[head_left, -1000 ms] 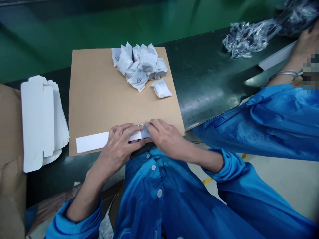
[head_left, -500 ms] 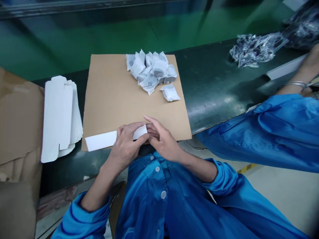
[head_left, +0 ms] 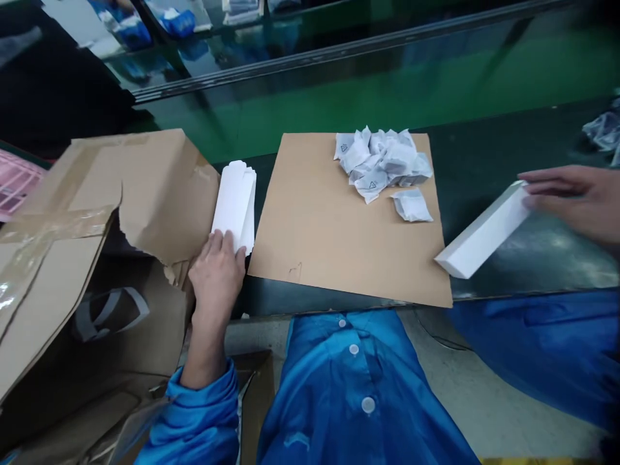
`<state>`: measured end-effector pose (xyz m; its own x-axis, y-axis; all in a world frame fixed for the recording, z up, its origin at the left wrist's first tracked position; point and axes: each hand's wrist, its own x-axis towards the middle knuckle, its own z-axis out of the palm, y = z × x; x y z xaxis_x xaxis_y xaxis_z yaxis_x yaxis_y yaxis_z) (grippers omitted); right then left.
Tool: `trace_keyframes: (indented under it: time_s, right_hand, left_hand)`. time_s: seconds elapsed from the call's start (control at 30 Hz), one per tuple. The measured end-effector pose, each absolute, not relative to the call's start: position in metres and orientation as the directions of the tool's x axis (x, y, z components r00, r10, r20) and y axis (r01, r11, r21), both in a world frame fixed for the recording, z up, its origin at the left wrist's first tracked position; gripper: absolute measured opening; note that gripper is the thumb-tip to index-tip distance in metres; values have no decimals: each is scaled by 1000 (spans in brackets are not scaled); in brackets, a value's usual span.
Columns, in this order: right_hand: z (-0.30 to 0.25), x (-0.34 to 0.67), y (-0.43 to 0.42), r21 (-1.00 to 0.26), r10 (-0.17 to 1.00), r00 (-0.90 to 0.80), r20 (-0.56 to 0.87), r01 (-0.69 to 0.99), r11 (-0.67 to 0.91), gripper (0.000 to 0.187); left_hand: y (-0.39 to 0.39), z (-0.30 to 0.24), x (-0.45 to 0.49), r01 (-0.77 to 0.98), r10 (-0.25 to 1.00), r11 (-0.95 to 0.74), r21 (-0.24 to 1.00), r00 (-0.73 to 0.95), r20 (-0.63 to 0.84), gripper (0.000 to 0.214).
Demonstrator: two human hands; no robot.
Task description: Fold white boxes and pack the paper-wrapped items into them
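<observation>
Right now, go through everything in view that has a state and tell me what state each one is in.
Left hand: flat, fingertips on the flat box stack.
Flat box stack: unfolded, stacked beside the cardboard sheet.
Right hand: fingers on the long white box's far end.
Long white box: assembled, closed, lying partly off the sheet.
White pouches: sealed, heaped on the sheet.
Cardboard sheet: flat.
Cardboard carton: open, flaps torn.

The hands have parted. The left hand [head_left: 216, 274] has moved from the cardboard sheet [head_left: 314, 239] to the flat cartons [head_left: 236, 203]; the right hand [head_left: 574, 197] has carried the white box [head_left: 482, 239] off the sheet's right edge.
</observation>
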<state>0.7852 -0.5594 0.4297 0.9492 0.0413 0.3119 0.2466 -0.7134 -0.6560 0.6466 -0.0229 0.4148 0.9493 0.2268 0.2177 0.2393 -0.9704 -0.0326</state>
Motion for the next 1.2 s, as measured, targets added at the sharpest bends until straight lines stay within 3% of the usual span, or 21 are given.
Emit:
trace_keyframes:
  time_s: [0.1, 0.17, 0.23, 0.3, 0.37, 0.4, 0.47, 0.53, 0.6, 0.67, 0.7, 0.73, 0.8, 0.83, 0.93, 1.0, 1.07, 1.2]
  right_hand:
    - [439, 774, -512, -407, -5, 896, 445, 197, -892, 19]
    - [442, 746, -447, -512, 56, 900, 433, 297, -806, 24]
    - [438, 714, -375, -746, 290, 922, 256, 379, -547, 23]
    - [429, 691, -310, -951, 465, 885, 39, 176, -255, 38]
    - [418, 683, -264, -999, 513, 858, -32, -45, 14, 61]
    - [413, 685, -251, -986, 496, 868, -33, -109, 124, 65]
    - [408, 694, -244, -954, 442, 896, -38, -164, 250, 58]
    - [409, 705, -262, -956, 454, 889, -57, -179, 231, 43]
    - [419, 713, -294, -988, 569, 820, -63, -133, 84, 34]
    - [434, 715, -326, -995, 723, 690, -38, 37, -89, 30]
    - [441, 713, -338, -975, 785, 619, -29, 156, -159, 29]
    - [447, 710, -347, -934, 823, 567, -23, 281, -220, 31]
    - [455, 698, -355, -781, 818, 575, 2, 512, -357, 38]
    - [456, 691, -355, -664, 792, 610, 30, 604, -441, 45]
    - [451, 672, -351, -272, 759, 633, 152, 765, -583, 72]
    - [445, 666, -351, -120, 810, 548, 208, 836, -535, 65]
    - [441, 665, -353, -53, 845, 462, 271, 883, -466, 54]
    - [436, 667, -354, -16, 867, 409, 285, 906, -423, 54]
  left_hand:
    - [-18, 405, 651, 366, 354, -930, 21, 882, 310, 32]
    - [-18, 403, 653, 425, 421, -901, 88, 807, 415, 25]
    - [-22, 402, 651, 441, 442, -889, 120, 761, 475, 22]
    - [-37, 400, 645, 379, 395, -913, 149, 735, 551, 20]
    - [-65, 395, 633, 187, 255, -967, 174, 709, 658, 11]
    - [-83, 392, 624, 43, 160, -983, 180, 689, 707, 11]
    - [-117, 389, 604, -202, -24, -963, 181, 729, 685, 33]
    - [-139, 396, 588, -307, -80, -905, 293, 802, 592, 56]
    - [-140, 410, 583, -285, 89, -831, 477, 779, 621, 73]
    - [-125, 424, 589, -235, 306, -688, 687, 764, 568, 79]
    - [-116, 429, 595, -189, 325, -605, 774, 828, 457, 76]
    - [-107, 432, 602, -112, 265, -543, 833, 918, 296, 67]
    - [-95, 429, 615, 64, 149, -462, 885, 989, 6, 40]
    - [-93, 426, 619, 130, 150, -411, 902, 986, -74, 31]
    - [-97, 417, 623, 244, 187, -171, 955, 959, -212, 30]
    - [-99, 419, 621, 315, 31, -101, 944, 949, -314, 33]
    - [-99, 424, 620, 336, -116, -128, 933, 929, -351, 33]
    - [-100, 431, 625, 294, -92, -148, 944, 947, -309, 30]
